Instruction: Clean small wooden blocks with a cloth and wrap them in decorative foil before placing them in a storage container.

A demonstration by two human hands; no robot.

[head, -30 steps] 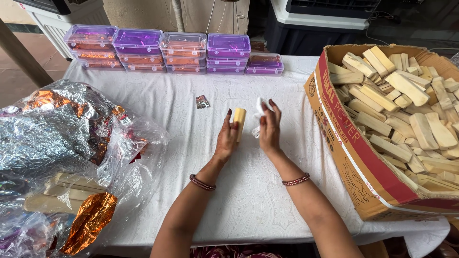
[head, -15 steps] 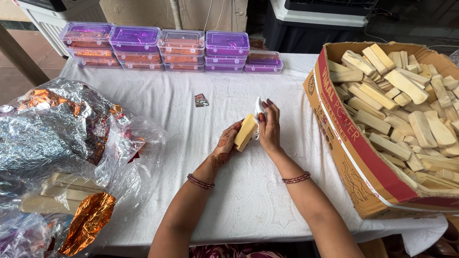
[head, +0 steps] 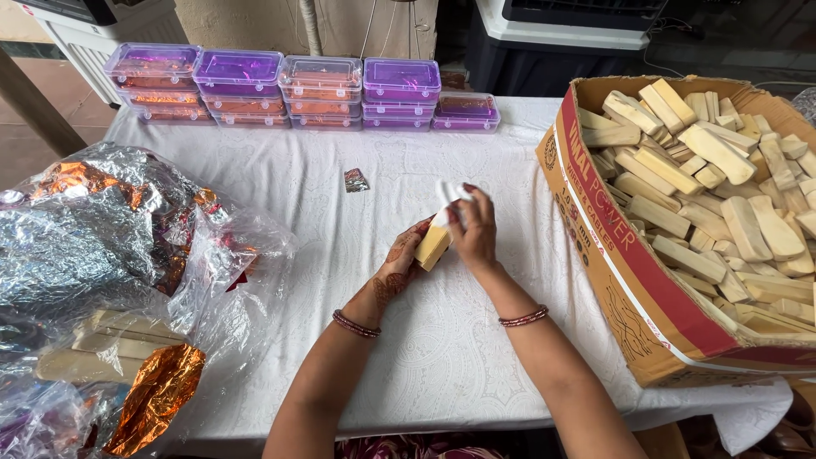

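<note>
My left hand [head: 401, 259] holds a pale yellow bar [head: 432, 246] just above the white tablecloth [head: 442, 357], near the table's middle. My right hand [head: 474, 229] grips the far end of the same bar together with a small white cloth or paper [head: 449, 192] pressed against it. Both wrists wear dark red bangles. The bar is tilted, its near end pointing toward me.
A large cardboard box [head: 620, 255] full of similar pale bars stands at the right. Several purple-lidded plastic boxes [head: 323, 89] line the far edge. Crinkled silver and orange foil sheets in a plastic bag [head: 102, 246] lie at the left. A small foil scrap [head: 355, 179] lies behind my hands.
The bar has tipped from upright between my fingertips to a tilted, nearly flat position. My right hand has closed over its far end with the white piece.
</note>
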